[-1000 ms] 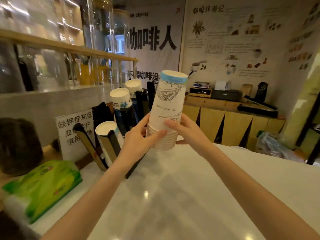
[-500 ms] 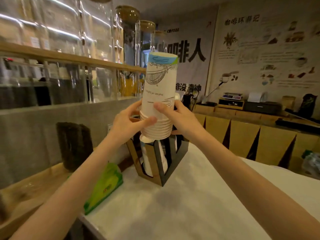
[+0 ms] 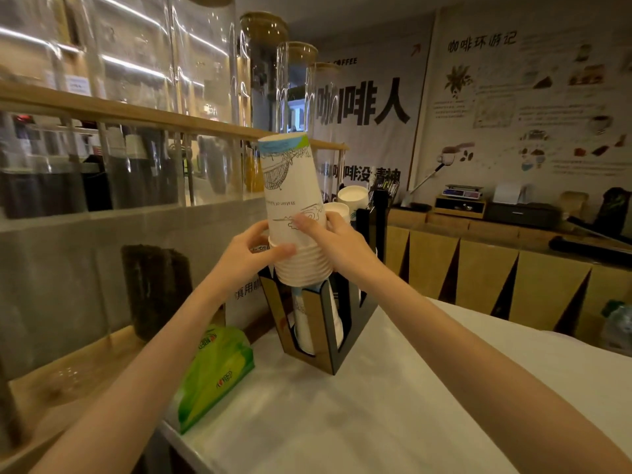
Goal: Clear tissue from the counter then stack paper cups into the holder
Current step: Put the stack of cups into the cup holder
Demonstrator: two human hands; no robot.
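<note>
An upside-down stack of white paper cups (image 3: 292,200) with a blue-green band at the top sits between both hands. My left hand (image 3: 251,254) grips its left side and my right hand (image 3: 337,244) its right side, near the rolled rims. The stack's rims hover just over the front slot of a black and wood cup holder (image 3: 328,333), where another cup stack (image 3: 302,319) stands inside. More cup stacks (image 3: 352,196) rise from the holder's rear slots. A green tissue pack (image 3: 215,367) lies on the white counter (image 3: 393,405) left of the holder.
A white sign with printed characters (image 3: 246,295) leans behind the holder. A wooden shelf with tall glass jars (image 3: 205,97) runs along the left. A dark cylinder (image 3: 155,289) stands on the lower wooden ledge. A back counter with a scale (image 3: 461,193) lies far right.
The cup stack moved left from above the open counter to over the holder's front slot and has dropped slightly lower. Both hands kept their grip throughout.
</note>
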